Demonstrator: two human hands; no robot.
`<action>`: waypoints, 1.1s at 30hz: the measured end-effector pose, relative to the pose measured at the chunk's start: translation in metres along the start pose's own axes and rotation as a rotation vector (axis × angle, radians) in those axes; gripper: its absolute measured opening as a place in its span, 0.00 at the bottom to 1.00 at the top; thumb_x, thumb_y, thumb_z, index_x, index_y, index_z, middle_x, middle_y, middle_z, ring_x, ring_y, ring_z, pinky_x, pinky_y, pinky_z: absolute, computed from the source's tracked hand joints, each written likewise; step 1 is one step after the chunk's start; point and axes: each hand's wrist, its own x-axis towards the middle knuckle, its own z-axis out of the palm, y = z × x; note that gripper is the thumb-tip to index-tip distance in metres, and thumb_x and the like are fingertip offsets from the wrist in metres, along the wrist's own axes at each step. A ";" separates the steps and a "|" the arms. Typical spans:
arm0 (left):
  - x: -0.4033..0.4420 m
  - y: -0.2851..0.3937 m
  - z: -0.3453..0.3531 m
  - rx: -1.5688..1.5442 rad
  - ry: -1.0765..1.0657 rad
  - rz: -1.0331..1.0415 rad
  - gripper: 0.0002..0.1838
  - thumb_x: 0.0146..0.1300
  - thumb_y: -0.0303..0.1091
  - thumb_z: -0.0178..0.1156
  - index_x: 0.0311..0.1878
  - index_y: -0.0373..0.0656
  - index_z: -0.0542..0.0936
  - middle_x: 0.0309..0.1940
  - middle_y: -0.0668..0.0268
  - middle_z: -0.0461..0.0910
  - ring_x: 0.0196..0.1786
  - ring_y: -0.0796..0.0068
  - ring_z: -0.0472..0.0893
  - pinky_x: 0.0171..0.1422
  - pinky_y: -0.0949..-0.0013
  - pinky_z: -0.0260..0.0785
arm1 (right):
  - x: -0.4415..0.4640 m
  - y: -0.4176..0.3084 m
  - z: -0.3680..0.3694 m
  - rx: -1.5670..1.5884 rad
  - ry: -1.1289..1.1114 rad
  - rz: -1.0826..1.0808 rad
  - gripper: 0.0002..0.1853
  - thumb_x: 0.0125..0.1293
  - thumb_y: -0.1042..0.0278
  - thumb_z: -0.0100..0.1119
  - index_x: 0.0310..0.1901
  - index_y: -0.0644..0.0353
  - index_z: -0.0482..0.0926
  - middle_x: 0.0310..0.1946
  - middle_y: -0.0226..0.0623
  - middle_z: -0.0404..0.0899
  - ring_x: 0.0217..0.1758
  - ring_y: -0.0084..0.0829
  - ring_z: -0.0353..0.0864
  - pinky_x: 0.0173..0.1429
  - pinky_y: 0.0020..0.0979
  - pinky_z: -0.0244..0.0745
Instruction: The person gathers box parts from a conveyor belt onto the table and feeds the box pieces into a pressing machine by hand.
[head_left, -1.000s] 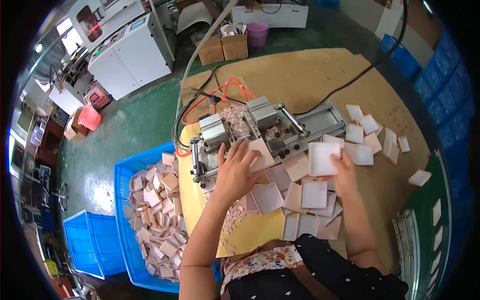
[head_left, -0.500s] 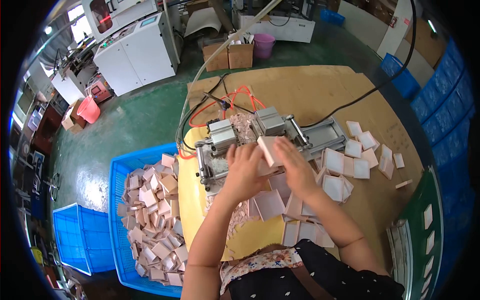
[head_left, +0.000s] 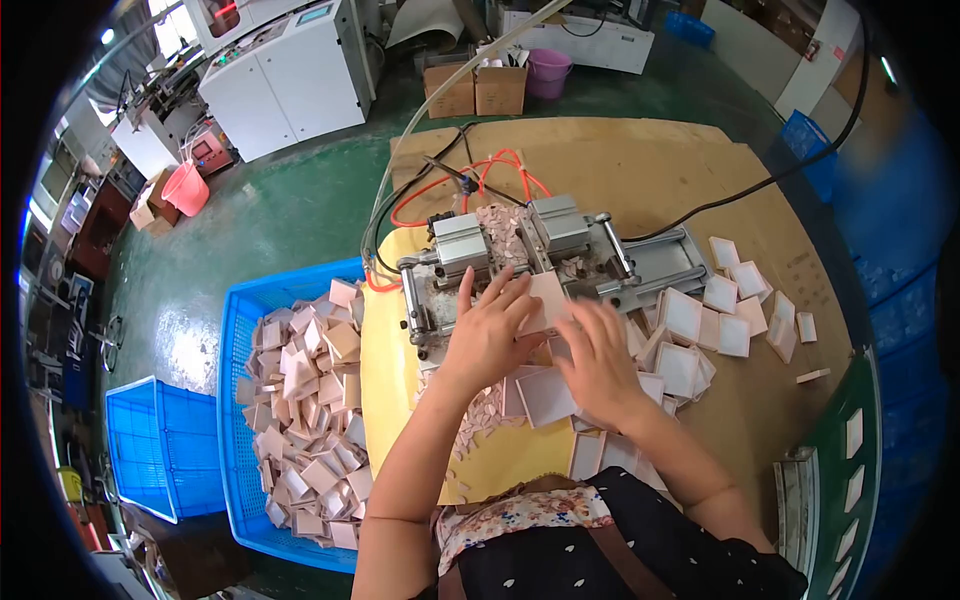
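A small pale pink box (head_left: 545, 302) is at the front of the metal clamping fixture (head_left: 508, 255), its flat face up. My left hand (head_left: 492, 328) grips the box's left side, thumb below and fingers along the edge. My right hand (head_left: 600, 358) is at the box's right edge with fingers apart; whether the fingertips touch it is unclear. Pink scraps (head_left: 498, 228) lie between the fixture's two metal blocks. Shallow pink trays with white insides, such as one tray (head_left: 547, 397), lie under and beside my hands.
A blue crate (head_left: 232, 400) full of pink pieces stands left of the table. More white-lined trays (head_left: 680, 316) are spread to the right. Red air hoses (head_left: 430, 200) and a black cable (head_left: 740, 188) cross the cardboard-covered table (head_left: 630, 150).
The box has gone from tilted to lying flatter at the fixture. My right fingers have shifted from its top to its right edge and spread. The camera view has shifted slightly.
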 end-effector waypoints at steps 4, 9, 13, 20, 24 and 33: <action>0.021 0.009 -0.003 -0.039 -0.131 -0.081 0.27 0.49 0.36 0.74 0.53 0.46 0.77 0.61 0.53 0.77 0.74 0.50 0.68 0.82 0.35 0.42 | -0.057 -0.016 0.031 0.023 -0.325 -0.053 0.19 0.54 0.68 0.69 0.49 0.58 0.81 0.50 0.42 0.79 0.56 0.45 0.76 0.63 0.47 0.66; 0.004 0.010 -0.048 -0.127 0.078 -0.166 0.39 0.45 0.30 0.74 0.65 0.49 0.73 0.59 0.54 0.73 0.68 0.51 0.71 0.79 0.39 0.48 | -0.042 -0.017 0.013 0.517 -0.300 0.112 0.07 0.65 0.71 0.64 0.43 0.60 0.80 0.43 0.35 0.82 0.49 0.34 0.83 0.57 0.40 0.73; -0.037 -0.006 -0.083 0.351 0.401 -0.462 0.49 0.50 0.38 0.79 0.75 0.38 0.64 0.72 0.45 0.64 0.78 0.43 0.58 0.81 0.39 0.40 | -0.015 -0.005 0.020 1.776 0.194 0.790 0.09 0.79 0.70 0.55 0.53 0.66 0.74 0.49 0.39 0.82 0.53 0.31 0.85 0.62 0.34 0.82; -0.013 0.014 -0.007 0.083 0.041 -0.086 0.28 0.55 0.47 0.75 0.61 0.59 0.84 0.74 0.59 0.70 0.81 0.55 0.61 0.83 0.38 0.38 | -0.001 0.005 0.070 1.718 0.215 0.875 0.09 0.80 0.66 0.53 0.52 0.64 0.72 0.46 0.40 0.83 0.45 0.32 0.87 0.53 0.33 0.86; 0.004 0.007 -0.001 0.014 0.019 -0.040 0.21 0.53 0.43 0.75 0.51 0.57 0.87 0.68 0.58 0.77 0.78 0.57 0.66 0.84 0.38 0.37 | -0.026 0.007 0.057 1.364 -0.015 0.864 0.11 0.78 0.64 0.57 0.52 0.62 0.74 0.42 0.37 0.84 0.38 0.29 0.86 0.43 0.31 0.83; 0.026 0.020 -0.020 -0.061 0.073 -0.022 0.33 0.45 0.38 0.77 0.56 0.47 0.76 0.57 0.55 0.76 0.65 0.51 0.73 0.79 0.43 0.50 | -0.029 -0.038 0.057 0.339 -0.430 0.099 0.09 0.66 0.64 0.66 0.42 0.60 0.81 0.42 0.42 0.82 0.49 0.45 0.83 0.53 0.44 0.77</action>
